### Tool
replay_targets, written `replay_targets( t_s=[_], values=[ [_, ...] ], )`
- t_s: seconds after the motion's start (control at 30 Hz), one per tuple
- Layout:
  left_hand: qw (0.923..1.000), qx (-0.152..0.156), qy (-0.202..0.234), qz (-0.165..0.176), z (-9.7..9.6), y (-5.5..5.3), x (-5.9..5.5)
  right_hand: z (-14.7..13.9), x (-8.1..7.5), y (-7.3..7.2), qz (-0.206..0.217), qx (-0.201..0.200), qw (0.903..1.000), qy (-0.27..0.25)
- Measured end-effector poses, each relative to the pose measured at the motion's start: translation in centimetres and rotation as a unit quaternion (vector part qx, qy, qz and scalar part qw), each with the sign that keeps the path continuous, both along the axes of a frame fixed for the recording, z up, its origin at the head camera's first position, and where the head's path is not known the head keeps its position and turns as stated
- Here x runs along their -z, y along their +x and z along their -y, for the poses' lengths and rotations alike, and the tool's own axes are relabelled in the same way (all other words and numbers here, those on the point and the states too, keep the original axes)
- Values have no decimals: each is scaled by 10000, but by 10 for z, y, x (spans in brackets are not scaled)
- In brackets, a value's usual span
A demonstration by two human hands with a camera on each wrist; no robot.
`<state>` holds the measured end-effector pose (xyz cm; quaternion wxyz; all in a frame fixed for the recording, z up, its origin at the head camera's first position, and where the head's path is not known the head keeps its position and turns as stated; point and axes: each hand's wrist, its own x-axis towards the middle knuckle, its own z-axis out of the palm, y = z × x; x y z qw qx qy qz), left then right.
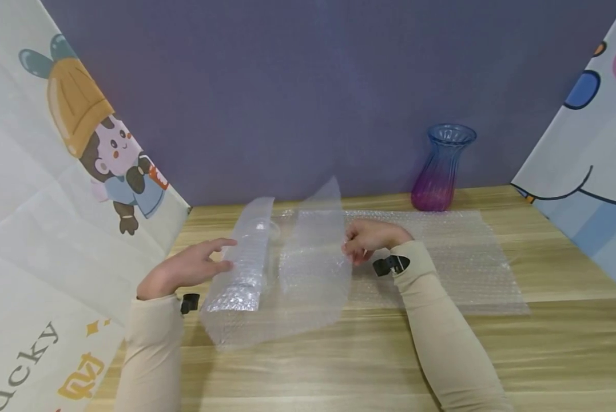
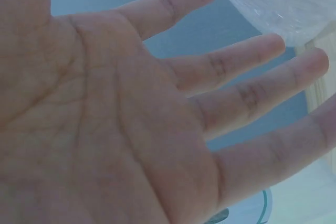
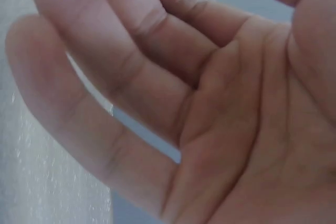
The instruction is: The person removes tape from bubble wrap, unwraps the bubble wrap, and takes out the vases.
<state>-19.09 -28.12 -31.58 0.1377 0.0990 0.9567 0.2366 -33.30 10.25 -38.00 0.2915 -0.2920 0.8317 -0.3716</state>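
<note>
A sheet of clear bubble wrap (image 1: 436, 257) lies flat on the table, and its left part is folded up into raised flaps. My left hand (image 1: 186, 266), fingers spread, is beside the shiny left flap (image 1: 246, 257), fingertips right at its edge. In the left wrist view the palm (image 2: 121, 108) is bare and the fingers are nearly straight. My right hand (image 1: 372, 237) pinches the edge of the upright middle flap (image 1: 315, 252). Its fingers (image 3: 100, 77) are curled in the right wrist view. Between the flaps, a clear rounded shape (image 1: 274, 230) shows faintly, partly hidden by the wrap.
A ribbed glass vase (image 1: 438, 171), blue above and magenta below, stands upright at the back right, close behind the wrap's far edge. A grey-purple wall (image 1: 287, 103) closes off the back. Printed panels flank the wooden table (image 1: 308, 377) at left and right.
</note>
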Motion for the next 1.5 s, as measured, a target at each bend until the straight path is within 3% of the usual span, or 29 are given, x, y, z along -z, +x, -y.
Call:
replay_targets(
  t_s=[0.1,0.23,0.37,0.47,0.57,0.67,0.83,1.1,1.23,1.37,1.5],
  values=[
    [10000,1,6,-20,0,1,-1,0,0,-1,-171,161,9996,159],
    [9999,49,51,-98,-2,3,-2,2,-7,1,-425,752,9961,167],
    [9993,167,74,-329,-5,4,-2,8,-20,7,-1249,1459,9813,127],
    [9990,148,104,-421,-8,4,-2,16,-32,16,-1902,1599,9685,144],
    [9993,28,104,-363,-13,6,-5,28,-41,27,-2258,1231,9663,99],
    [9993,-15,-20,-375,-20,6,-6,40,-42,37,-2396,562,9689,249],
    [9979,-42,-362,-539,-28,7,-4,55,-28,43,-2033,-496,9738,888],
    [9971,-213,-482,-545,-46,15,-5,64,3,36,-1439,-620,9800,1228],
    [9977,-213,-548,-338,-57,18,-7,66,11,33,-1220,-668,9816,1306],
    [9973,-135,-675,-236,-61,21,-7,67,13,32,-1266,-682,9804,1350],
    [9956,-13,-838,-407,-57,24,-10,68,14,33,-1422,-755,9771,1394]
  ],
)
